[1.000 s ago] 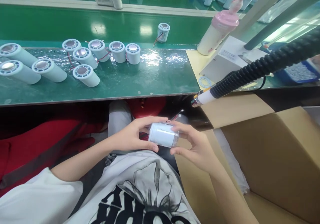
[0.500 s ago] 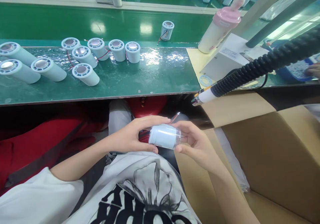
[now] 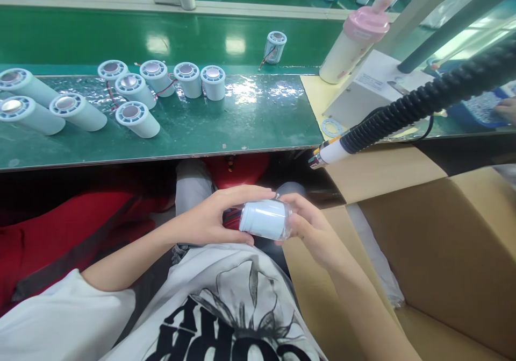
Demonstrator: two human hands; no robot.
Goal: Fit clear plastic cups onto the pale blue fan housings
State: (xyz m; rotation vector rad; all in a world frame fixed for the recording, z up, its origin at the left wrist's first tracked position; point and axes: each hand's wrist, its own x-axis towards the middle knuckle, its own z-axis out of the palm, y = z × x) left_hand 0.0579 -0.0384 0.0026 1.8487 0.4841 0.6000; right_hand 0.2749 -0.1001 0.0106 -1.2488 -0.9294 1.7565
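1. Fingers [image 3: 258, 192] of the left hand [image 3: 209, 218] curl over the top of a pale blue cylinder [image 3: 263, 219], thumb beneath its near end, while the right hand [image 3: 312, 229] closes thumb and fingers around the opposite end; both hands grip it firmly, neither spread.

2. Largest near the cylinder, an open cardboard box [image 3: 435, 253] stands just to its right, one flap raised beside the right wrist.

3. Beyond and above the cylinder runs the green workbench [image 3: 250, 119], its front edge well apart from the hands, which work low over the person's lap and white printed shirt [image 3: 226, 307].

4. Up and to the right of the cylinder, a black corrugated hose [image 3: 423, 103] ends in a white-tipped tool [image 3: 326, 155] hanging off the bench edge, nearer the right hand than the left.

5. Far beyond the cylinder to the left, a cluster of matching cylinders [image 3: 133, 94] lies on the bench, some upright, some on their sides; one lone unit [image 3: 275, 46] sits on the belt behind.

6. Held cylinder's long axis lies roughly level, left to right between the palms, tilted slightly down toward the right; the far end is hidden by the right fingers.
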